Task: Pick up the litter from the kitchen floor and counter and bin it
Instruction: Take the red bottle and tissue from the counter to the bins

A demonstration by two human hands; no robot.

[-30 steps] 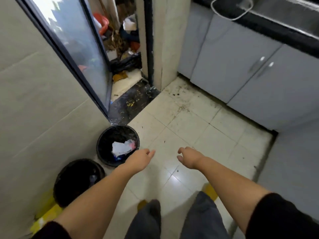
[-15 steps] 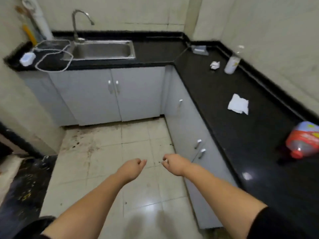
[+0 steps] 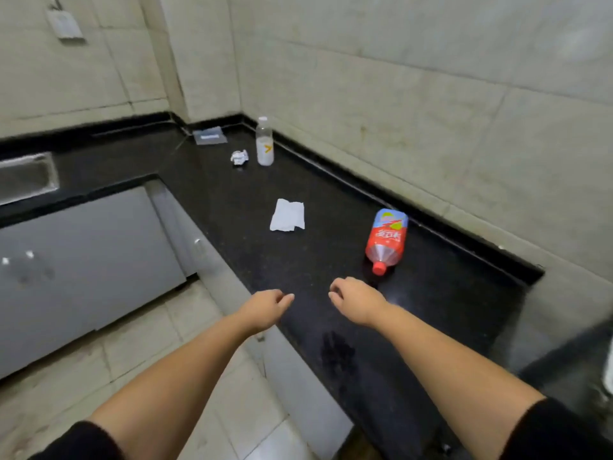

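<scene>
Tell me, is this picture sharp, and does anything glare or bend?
Head view: the cabinet doors at left smear with motion blur; the red bottle and flat tissue stay fairly crisp; a faint sheen lies on the black counter; the wide lens bows the wall tile lines.

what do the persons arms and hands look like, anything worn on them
Both arms wear black sleeves pushed up near the elbow, leaving the forearms bare: the left sleeve shows at the bottom left corner, the right sleeve at the bottom right. The left hand and right hand are bare: no gloves, and no rings, watch or bracelet visible from this view.
</scene>
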